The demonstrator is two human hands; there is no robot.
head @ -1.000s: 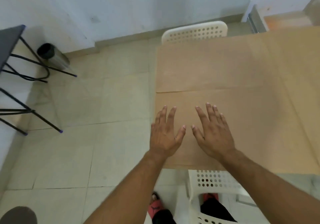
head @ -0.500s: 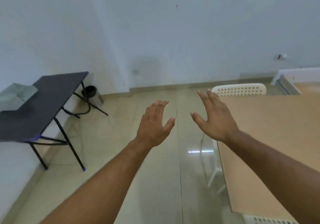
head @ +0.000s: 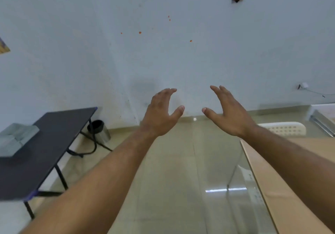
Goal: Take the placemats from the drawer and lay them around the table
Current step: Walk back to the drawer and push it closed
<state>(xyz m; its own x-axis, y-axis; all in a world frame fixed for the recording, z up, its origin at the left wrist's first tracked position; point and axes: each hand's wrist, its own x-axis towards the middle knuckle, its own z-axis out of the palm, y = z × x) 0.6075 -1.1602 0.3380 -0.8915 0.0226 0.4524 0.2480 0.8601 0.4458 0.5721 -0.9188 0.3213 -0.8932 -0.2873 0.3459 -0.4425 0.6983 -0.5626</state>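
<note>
My left hand (head: 161, 112) and my right hand (head: 229, 113) are raised in front of me over the floor, both empty with fingers spread and slightly curled. The tan placemats cover the table (head: 282, 183) at the lower right; only its left edge shows, partly behind my right forearm. No drawer is in view.
A black folding table (head: 47, 143) stands at the left with a grey folded cloth (head: 16, 137) on it. A dark bin (head: 98, 130) sits by the wall. A white perforated chair back (head: 284, 128) stands at the table's far end. Tiled floor lies between.
My hands lifted off the placemat on the table and rose into the air. My view swung up and left, away from the table toward the wall.
</note>
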